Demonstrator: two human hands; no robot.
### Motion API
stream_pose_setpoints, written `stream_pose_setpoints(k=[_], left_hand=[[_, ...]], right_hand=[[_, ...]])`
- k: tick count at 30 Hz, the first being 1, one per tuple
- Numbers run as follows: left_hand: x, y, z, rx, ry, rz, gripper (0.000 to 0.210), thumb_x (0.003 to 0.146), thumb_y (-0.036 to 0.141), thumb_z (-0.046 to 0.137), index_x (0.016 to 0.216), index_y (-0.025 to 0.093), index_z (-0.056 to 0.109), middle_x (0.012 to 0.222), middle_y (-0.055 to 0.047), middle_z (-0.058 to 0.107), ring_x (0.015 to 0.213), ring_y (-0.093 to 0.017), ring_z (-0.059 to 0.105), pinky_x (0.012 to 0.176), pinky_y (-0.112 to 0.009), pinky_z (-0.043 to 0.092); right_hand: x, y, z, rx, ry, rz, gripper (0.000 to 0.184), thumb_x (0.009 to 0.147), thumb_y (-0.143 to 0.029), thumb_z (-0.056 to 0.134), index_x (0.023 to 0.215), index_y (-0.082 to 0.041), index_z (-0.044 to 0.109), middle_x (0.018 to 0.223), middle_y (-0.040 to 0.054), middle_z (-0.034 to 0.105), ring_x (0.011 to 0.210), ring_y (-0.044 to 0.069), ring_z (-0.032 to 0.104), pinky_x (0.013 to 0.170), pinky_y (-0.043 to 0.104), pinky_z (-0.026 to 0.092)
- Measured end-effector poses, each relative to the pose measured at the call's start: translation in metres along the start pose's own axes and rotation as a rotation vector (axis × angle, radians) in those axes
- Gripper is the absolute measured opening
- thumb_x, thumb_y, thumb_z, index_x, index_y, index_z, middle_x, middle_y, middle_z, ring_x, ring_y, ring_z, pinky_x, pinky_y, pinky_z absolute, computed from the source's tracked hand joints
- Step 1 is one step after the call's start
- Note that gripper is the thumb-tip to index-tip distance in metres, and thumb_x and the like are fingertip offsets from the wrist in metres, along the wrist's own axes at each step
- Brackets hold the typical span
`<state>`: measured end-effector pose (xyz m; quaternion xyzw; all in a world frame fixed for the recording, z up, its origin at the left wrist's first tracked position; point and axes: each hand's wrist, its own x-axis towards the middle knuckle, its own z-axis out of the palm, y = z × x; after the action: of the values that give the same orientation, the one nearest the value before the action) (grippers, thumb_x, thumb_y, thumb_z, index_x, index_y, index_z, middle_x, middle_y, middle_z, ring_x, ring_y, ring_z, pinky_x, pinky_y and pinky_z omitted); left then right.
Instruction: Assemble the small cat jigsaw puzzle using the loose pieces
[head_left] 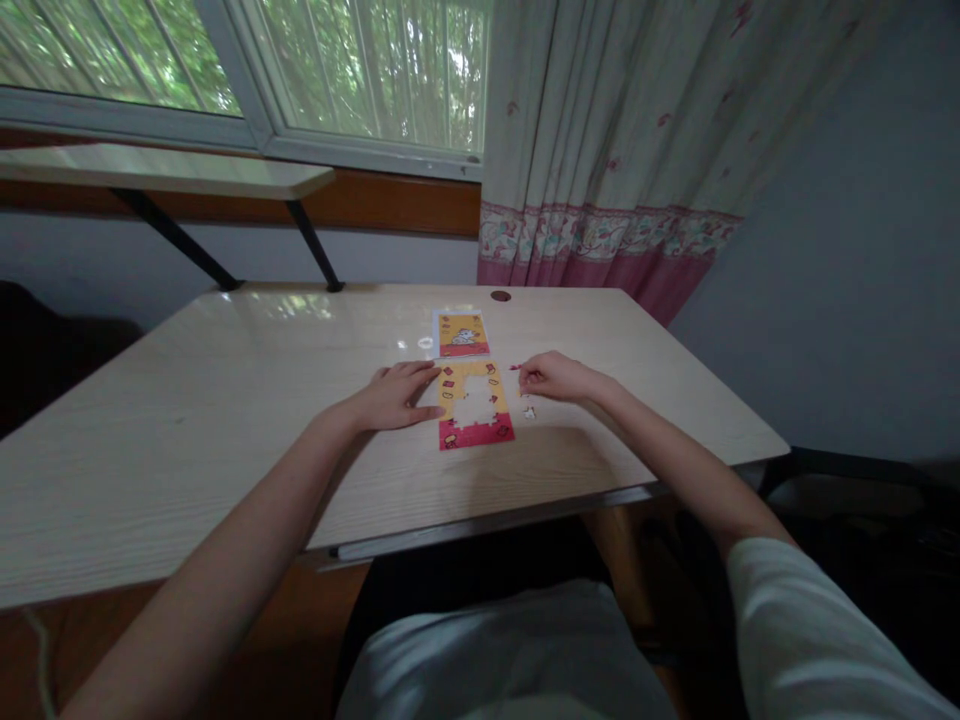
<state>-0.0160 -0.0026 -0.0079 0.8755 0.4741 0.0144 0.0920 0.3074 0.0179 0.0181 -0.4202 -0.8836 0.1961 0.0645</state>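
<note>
A jigsaw puzzle (475, 435) with a yellow top and a red lower strip lies flat on the table, its frame joined around an unfilled pale middle. My left hand (401, 395) lies palm down with fingers apart, its fingertips on the puzzle's left edge. To the puzzle's right, my right hand (555, 377) is closed in a pinch low over the tabletop. A small yellowish bit shows by those fingertips; whether they grip it is unclear. Close by lie a red puzzle piece (514, 367) and a white puzzle piece (529, 412). Behind the puzzle is a picture card (463, 333) showing a white animal.
The pale wooden table (247, 430) has its front edge just before my body. A raised shelf (172, 170) on black brackets stands at the back left. A round cable hole (500, 296) sits near the back edge, below a curtain (600, 150) and a window (360, 70).
</note>
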Motion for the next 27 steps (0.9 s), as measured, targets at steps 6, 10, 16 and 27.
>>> stream_pose_setpoints(k=[6, 10, 16, 27], left_hand=[[-0.001, 0.002, -0.002, -0.009, -0.003, -0.002, 0.091, 0.080, 0.078, 0.037, 0.148, 0.017, 0.037, 0.154, -0.020, 0.036, 0.139, -0.042, 0.032, 0.108, -0.061, 0.029], [-0.001, 0.002, -0.002, -0.009, -0.005, 0.005, 0.093, 0.080, 0.080, 0.035, 0.148, 0.017, 0.037, 0.154, -0.020, 0.035, 0.140, -0.042, 0.032, 0.108, -0.062, 0.030], [0.000, 0.001, -0.002, -0.005, -0.014, -0.003, 0.095, 0.080, 0.081, 0.034, 0.149, 0.015, 0.036, 0.155, -0.021, 0.034, 0.141, -0.041, 0.031, 0.109, -0.061, 0.028], [0.000, 0.003, -0.003, 0.004, -0.014, -0.001, 0.094, 0.080, 0.079, 0.035, 0.149, 0.016, 0.036, 0.154, -0.021, 0.034, 0.140, -0.042, 0.032, 0.108, -0.062, 0.030]], right_hand=[[0.006, 0.014, 0.002, -0.045, 0.130, 0.033, 0.014, 0.084, -0.023, 0.063, 0.086, -0.014, 0.074, 0.078, 0.0057, 0.068, 0.070, 0.014, 0.054, 0.064, 0.023, 0.032], [-0.004, 0.014, 0.000, 0.083, 0.077, -0.009, 0.020, 0.083, -0.032, 0.065, 0.084, -0.013, 0.072, 0.073, 0.0030, 0.064, 0.066, 0.012, 0.051, 0.063, 0.024, 0.032], [-0.012, 0.007, 0.003, 0.189, -0.076, -0.031, 0.023, 0.074, -0.037, 0.073, 0.073, -0.015, 0.066, 0.065, -0.0017, 0.057, 0.061, 0.011, 0.046, 0.061, 0.024, 0.031], [-0.006, 0.019, 0.001, 0.166, 0.054, 0.031, 0.025, 0.076, -0.039, 0.068, 0.075, -0.014, 0.065, 0.061, -0.0028, 0.050, 0.060, 0.010, 0.043, 0.059, 0.024, 0.027]])
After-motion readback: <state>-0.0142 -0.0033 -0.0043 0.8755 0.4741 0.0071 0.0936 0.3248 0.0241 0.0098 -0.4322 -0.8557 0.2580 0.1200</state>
